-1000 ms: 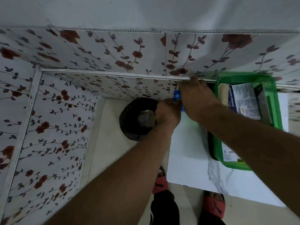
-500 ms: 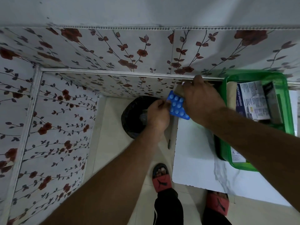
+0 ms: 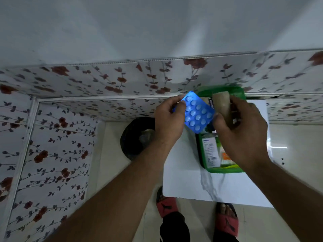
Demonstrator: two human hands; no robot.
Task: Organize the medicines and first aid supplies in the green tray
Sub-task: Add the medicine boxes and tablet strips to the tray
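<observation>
Left hand pinches blister pack by edge, face up, for sorting. Right hand grips roll above tray, clearing space.

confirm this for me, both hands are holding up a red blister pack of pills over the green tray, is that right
Not quite. The head view shows the blister pack is blue, not red. The rest holds: the left hand and the right hand both hold it up, above the near-left part of the green tray.
</observation>
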